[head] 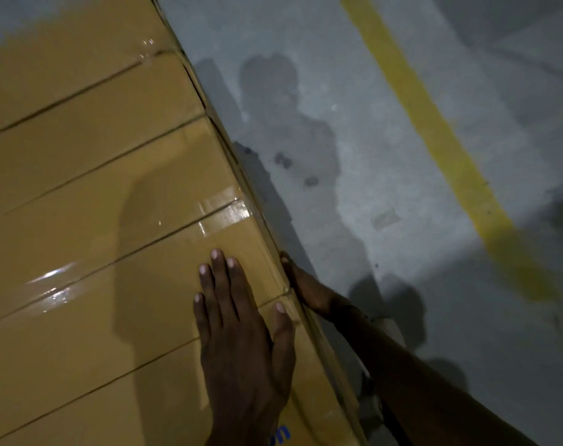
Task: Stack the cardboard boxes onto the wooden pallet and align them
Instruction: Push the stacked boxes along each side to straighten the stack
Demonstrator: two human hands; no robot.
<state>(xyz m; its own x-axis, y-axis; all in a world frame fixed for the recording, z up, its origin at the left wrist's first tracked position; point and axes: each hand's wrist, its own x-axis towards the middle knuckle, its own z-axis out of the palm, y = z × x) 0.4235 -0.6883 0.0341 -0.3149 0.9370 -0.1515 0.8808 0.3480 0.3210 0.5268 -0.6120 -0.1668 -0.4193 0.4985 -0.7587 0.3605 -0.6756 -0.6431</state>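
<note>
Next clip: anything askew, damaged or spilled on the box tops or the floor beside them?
The cardboard boxes lie flush, seams parallel, tape intact. The left hand rests flat on top; the right hand presses the side edge. The only oddity is dark blotches on the concrete floor, possibly damp stains.

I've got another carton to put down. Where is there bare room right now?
Free: the box tops left of the left hand, and the grey floor between the stack's edge and the yellow line. Crowded: the near right edge, where the right hand presses the side.
</note>
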